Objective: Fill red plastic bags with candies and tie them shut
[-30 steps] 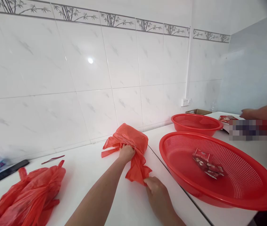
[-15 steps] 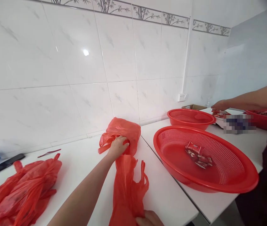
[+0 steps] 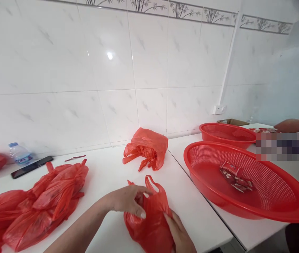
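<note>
In front of me on the white table is a red plastic bag [image 3: 152, 228] with handle loops. My right hand [image 3: 179, 233] grips its right side, the thumb lying over the plastic. At its upper left is my left hand [image 3: 128, 202], thumb and fingers apart near the mouth and handles; I cannot tell how firmly it touches the plastic. Farther back by the wall, a bundle of red plastic bags [image 3: 152, 140] lies crumpled, with neither hand on it. Several filled red bags [image 3: 46, 207] are heaped at the left.
To the right, a large red basket [image 3: 202, 189] holds several small packets [image 3: 235, 175]; another red basket [image 3: 204, 131] stands behind it. A phone [image 3: 32, 167] and a water bottle [image 3: 20, 154] are at the back left. A co-worker's hand [image 3: 289, 125] shows at far right.
My left hand has left the bundle by the wall and come toward me to the bag my right hand holds. That bag now sits bunched and lower. The view has turned left.
</note>
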`<state>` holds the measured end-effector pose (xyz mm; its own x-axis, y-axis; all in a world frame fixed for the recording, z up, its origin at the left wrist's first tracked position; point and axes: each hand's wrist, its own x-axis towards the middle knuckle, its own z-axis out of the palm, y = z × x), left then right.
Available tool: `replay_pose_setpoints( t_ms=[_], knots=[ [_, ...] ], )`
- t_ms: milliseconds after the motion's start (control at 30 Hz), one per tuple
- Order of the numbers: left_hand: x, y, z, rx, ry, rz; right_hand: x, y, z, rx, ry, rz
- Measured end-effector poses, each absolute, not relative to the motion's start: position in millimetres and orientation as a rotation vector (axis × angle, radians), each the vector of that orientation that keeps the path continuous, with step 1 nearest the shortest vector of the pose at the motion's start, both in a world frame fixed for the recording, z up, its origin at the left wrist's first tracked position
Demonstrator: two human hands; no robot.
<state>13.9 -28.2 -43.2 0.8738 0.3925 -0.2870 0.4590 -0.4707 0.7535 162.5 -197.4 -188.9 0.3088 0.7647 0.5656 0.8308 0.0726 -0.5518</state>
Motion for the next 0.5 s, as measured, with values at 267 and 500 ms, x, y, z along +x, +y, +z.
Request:
replay_pose_setpoints(
  t_ms=[267,500],
  knots=[
    [-8.8,-25.1,-34.9,2.606,1.003,0.704,194.2,-197.9,-151.8,-1.766,-1.354,-0.327],
    [-36.6,-30.7,-47.0,2.839,0.825,0.807,172.0,-212.1,-146.0,-1.608,-1.260,-0.348]
  ],
)
